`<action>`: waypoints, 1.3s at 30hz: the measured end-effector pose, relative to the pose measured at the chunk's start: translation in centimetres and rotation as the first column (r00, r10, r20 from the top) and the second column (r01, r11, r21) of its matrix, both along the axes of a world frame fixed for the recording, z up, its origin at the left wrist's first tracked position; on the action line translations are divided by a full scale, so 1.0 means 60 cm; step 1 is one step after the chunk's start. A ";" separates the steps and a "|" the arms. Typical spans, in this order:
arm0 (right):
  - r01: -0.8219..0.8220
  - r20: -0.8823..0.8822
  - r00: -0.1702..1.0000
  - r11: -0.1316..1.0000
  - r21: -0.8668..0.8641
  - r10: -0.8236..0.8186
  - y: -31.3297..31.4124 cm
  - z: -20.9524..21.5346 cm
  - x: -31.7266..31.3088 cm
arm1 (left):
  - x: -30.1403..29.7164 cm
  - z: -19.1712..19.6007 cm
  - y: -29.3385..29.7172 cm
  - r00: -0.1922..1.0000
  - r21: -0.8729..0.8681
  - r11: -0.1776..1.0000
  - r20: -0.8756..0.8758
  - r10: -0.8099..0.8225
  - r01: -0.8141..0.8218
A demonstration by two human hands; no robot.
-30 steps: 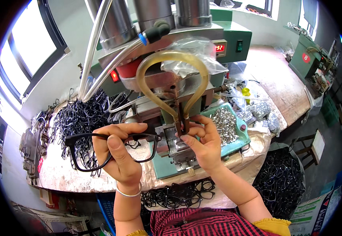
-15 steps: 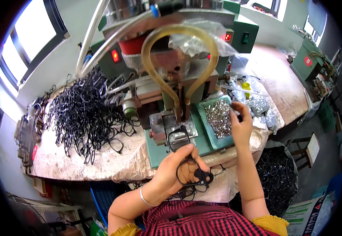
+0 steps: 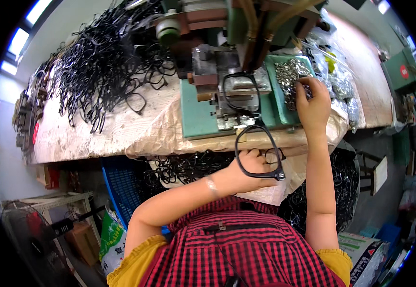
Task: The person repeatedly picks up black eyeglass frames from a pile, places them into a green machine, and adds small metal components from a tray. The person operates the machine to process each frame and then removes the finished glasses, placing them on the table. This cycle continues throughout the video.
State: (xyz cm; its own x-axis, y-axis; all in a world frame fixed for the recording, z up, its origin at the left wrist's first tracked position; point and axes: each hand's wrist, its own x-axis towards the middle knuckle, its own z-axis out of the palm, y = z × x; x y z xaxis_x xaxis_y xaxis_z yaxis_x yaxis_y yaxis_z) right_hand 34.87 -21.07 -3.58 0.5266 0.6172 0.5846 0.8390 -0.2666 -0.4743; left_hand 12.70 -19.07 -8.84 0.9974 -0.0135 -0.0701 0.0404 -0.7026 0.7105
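Note:
A black eyeglass frame (image 3: pixel 256 122) reaches from the machine's metal fixture (image 3: pixel 242 103) toward me. One rim lies over the fixture, and the other crosses in front of my left hand (image 3: pixel 252 171). That hand is closed at the near rim, its fingers curled behind it; the exact grip is partly covered. My right hand (image 3: pixel 315 103) bends over a green tray (image 3: pixel 276 98) of small shiny metal parts (image 3: pixel 289 76). Its thumb and fingertips are pinched together at the parts, and what lies between them is too small to make out.
A tangled heap of black eyeglass frames (image 3: pixel 107 62) covers the table's left side. More frames (image 3: pixel 188 167) lie below the table edge, beside a blue basket (image 3: pixel 122 186). Plastic bags (image 3: pixel 344 88) sit right of the tray. A stool (image 3: pixel 377 174) stands at the right.
The view has tilted downward, so the fixture and tray appear higher. My left hand's fingers have shifted behind the near rim. My right hand remains at the tray, its fingers lower among the parts.

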 end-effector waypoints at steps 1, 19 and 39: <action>0.003 -0.037 0.999 0.999 0.053 -0.001 0.004 -0.001 0.002 | 0.002 -0.030 -0.018 0.998 0.445 0.896 -0.047 0.034 -0.010; -0.053 -0.385 0.915 0.981 0.188 0.123 0.028 0.007 -0.017 | -0.399 0.024 0.086 0.516 0.358 0.925 -0.772 0.370 -0.127; -0.218 -0.638 0.525 0.813 0.540 0.564 0.062 0.108 -0.133 | -0.254 0.051 0.359 0.224 0.612 -0.176 0.519 0.825 -0.771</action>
State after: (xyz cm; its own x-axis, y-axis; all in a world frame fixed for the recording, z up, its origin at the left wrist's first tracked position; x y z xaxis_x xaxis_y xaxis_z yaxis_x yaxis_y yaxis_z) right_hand 26.88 -17.37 2.88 0.6229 0.7144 0.3187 0.1081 0.3249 -0.9396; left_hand -2.57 2.46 -5.78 0.1922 0.8629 0.4675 0.9743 -0.2248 0.0144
